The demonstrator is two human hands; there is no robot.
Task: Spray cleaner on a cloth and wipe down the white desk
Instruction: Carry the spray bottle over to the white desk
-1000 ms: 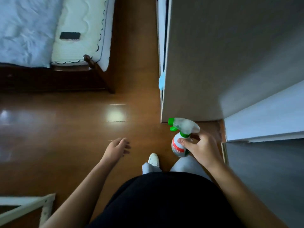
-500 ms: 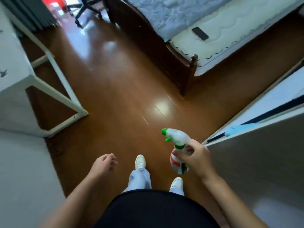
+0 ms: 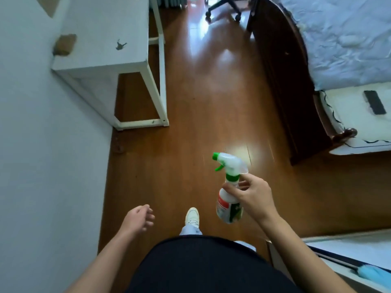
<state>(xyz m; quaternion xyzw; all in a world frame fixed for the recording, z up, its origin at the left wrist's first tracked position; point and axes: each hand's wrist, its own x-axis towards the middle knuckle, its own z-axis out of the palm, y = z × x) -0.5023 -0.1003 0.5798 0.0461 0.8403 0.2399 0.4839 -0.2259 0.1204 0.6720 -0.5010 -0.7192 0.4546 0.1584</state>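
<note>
My right hand [image 3: 251, 197] grips a white spray bottle [image 3: 229, 187] by its neck; the bottle has a green nozzle and trigger and a red and green label, and hangs over the wooden floor in front of me. My left hand [image 3: 139, 218] hangs at my side with fingers loosely curled and holds nothing. The white desk [image 3: 110, 32] stands ahead at the upper left against the wall, with a dark mark on its top. A light blue cloth [image 3: 372, 273] lies on a ledge at the lower right corner.
A bed with a dark wooden frame [image 3: 283, 66] and blue cover fills the right side, a black phone [image 3: 374, 102] lying on its mattress. An office chair base [image 3: 224, 7] stands at the top. A white wall [image 3: 42, 166] runs along the left. Brown floor lies between.
The view has swung round from the cabinet to face the desk, which has come closer at the upper left. The spray bottle stays in my right hand; my left hand stays empty.
</note>
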